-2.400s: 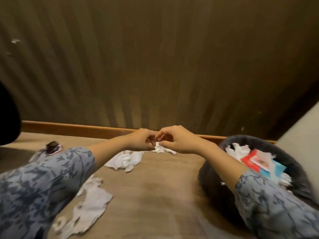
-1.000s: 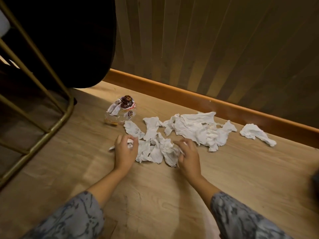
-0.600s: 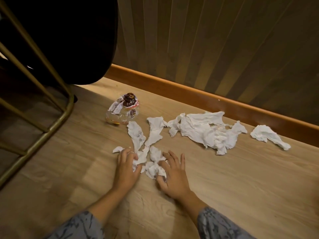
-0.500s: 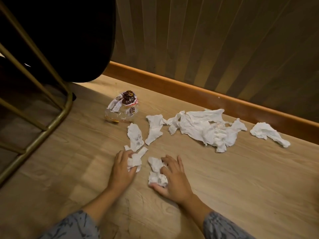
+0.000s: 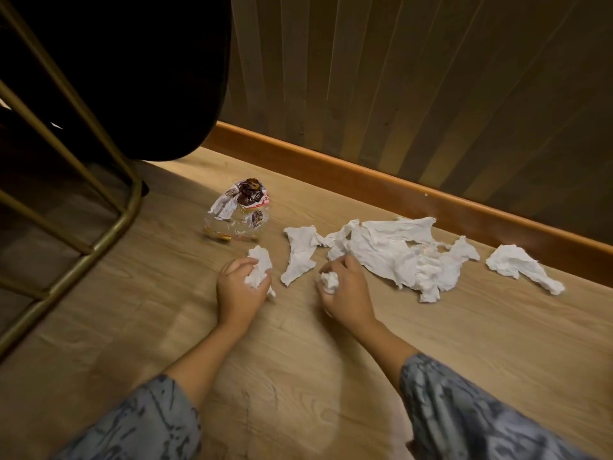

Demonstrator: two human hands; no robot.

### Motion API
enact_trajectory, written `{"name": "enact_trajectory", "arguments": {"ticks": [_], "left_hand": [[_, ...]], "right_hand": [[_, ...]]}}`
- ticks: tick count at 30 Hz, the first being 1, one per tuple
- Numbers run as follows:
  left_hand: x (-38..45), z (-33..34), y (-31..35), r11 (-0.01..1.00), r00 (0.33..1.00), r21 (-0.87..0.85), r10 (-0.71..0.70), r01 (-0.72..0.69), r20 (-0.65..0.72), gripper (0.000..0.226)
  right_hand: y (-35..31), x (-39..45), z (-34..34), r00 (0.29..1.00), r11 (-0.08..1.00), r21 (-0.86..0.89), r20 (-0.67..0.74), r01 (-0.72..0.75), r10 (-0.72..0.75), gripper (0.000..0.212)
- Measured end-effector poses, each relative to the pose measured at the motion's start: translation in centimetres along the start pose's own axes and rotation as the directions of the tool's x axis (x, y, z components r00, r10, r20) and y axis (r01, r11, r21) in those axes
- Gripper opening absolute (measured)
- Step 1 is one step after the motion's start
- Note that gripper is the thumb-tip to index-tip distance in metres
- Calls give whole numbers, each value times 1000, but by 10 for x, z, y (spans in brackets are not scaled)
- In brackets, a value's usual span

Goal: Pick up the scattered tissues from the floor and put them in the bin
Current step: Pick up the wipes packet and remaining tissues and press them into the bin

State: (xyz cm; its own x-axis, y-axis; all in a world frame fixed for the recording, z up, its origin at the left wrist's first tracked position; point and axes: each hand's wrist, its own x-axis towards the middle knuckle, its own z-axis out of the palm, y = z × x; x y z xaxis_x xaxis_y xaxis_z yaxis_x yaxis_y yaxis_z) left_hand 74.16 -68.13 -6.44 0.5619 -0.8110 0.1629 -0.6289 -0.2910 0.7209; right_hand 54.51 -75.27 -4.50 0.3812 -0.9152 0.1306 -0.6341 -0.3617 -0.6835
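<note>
Left hand (image 5: pixel 239 287) and right hand (image 5: pixel 345 295) each clamp a crumpled tissue wad (image 5: pixel 258 270). A strip (image 5: pixel 300 254), a large heap (image 5: pixel 398 254) and a far-right piece (image 5: pixel 520 267) remain on the floor (image 5: pixel 298 376); no bin in view.

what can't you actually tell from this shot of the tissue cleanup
- The bin: not in the head view, outside the frame, so its place is unknown.
- Tissue in the left hand: fingers cover most of the wad.
- Tissue in the right hand: only a small ball shows.
- Wrapper: its print is too small to read.
- Dark object top left: too dark to identify, cut by the frame's edge.
</note>
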Motion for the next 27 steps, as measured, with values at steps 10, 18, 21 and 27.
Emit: {"name": "enact_trajectory", "arguments": {"ticks": [10,18,21,27], "left_hand": [[-51,2,-20,967,932,41,230,-251,280,38],[-53,-13,-2,980,909,-67,197,-185,368,22],[-43,-12,11,978,938,19,195,-209,286,54],[-21,-15,83,988,970,-77,145,-132,195,44]], "right_hand": [[-4,-30,52,990,993,107,128,45,-59,18],[21,-82,35,999,995,-95,-45,18,-22,27],[27,-88,21,1000,999,-26,16,24,-23,23],[18,-63,-49,974,954,200,4,-224,228,19]]}}
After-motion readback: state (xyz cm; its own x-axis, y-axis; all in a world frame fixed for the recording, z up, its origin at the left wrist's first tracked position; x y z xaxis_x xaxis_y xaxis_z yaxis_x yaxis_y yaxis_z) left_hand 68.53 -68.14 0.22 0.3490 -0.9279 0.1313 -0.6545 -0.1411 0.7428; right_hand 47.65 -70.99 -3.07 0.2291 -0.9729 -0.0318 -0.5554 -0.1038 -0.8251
